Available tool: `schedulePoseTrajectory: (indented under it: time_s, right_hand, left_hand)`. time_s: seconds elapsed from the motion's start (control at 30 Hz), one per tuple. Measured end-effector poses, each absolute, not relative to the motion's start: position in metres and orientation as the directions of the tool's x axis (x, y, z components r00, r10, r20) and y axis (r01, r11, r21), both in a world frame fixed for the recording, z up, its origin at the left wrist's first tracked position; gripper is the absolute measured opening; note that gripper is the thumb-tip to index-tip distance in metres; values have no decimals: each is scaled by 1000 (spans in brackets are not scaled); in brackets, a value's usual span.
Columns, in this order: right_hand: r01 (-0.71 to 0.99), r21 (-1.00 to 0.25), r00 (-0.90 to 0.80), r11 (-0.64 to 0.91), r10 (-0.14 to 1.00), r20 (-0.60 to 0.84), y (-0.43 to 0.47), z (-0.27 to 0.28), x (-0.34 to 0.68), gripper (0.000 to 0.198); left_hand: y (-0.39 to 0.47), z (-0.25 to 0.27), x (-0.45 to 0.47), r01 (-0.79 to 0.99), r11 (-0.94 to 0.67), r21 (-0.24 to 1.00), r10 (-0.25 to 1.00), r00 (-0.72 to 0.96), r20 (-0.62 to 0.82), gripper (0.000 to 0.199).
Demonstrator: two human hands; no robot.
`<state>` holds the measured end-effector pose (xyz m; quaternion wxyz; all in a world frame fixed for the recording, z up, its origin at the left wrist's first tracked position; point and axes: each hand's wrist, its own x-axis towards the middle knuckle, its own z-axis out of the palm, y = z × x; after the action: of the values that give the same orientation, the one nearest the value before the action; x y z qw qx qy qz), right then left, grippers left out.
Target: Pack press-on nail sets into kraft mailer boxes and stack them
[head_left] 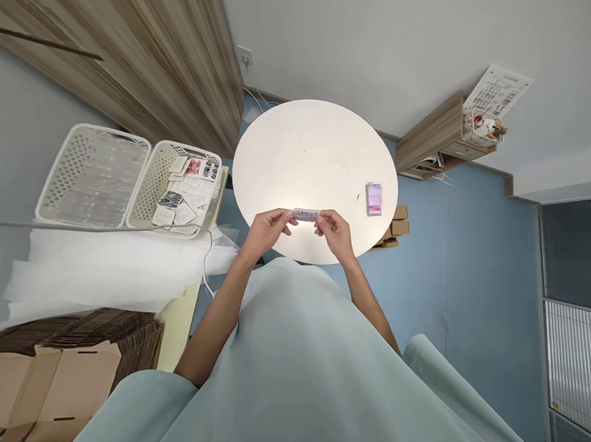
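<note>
A small flat strip [306,214] with a grey and pinkish-purple pattern is stretched between my two hands, above the near part of the round white table [316,160]. My left hand [270,230] pinches its left end between thumb and fingers. At the other end, my right hand [335,233] grips it in the same way. The strip is too small to tell exactly what it is. To the right on the tabletop lies a purple and pink rectangular item [374,199], its details blurred out. A tiny dark thing [358,197] lies beside it.
On my left are a white basket of clear plastic packs [97,173], another basket with cards [186,194], white sheets [93,270] and flattened cardboard boxes [75,381]. Small brown boxes [400,228] are beneath the table's right edge. A wooden cabinet [435,136] stands by the wall.
</note>
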<state>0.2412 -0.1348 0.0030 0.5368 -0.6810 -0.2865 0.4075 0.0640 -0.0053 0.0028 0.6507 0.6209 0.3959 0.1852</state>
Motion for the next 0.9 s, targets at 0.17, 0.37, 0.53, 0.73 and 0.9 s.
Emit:
schedulePoseTrajectory:
  time_s: [0.17,0.37,0.53,0.73,0.9]
  right_hand:
    - [-45,-970,505,-239,832,-228,-137,8,243,41]
    - [-36,-970,523,-239,823,-223,-139,2,246,37]
    - [-47,-971,529,-234,819,-223,-139,-2,245,33]
    - [-126,-958,514,-256,810,-284,-135,-13,245,38]
    - [-283,-917,364,-282,853,-375,-134,-22,239,44]
  left_hand:
    - [-7,7,65,273,182,945,753,579,-312,63]
    - [-8,6,69,173,197,965,746,612,-262,58]
    - [-9,1,70,178,221,959,752,595,-284,67]
    - [-13,1,68,155,335,929,664,661,-350,68]
    - [-17,4,66,89,507,857,569,712,-411,74]
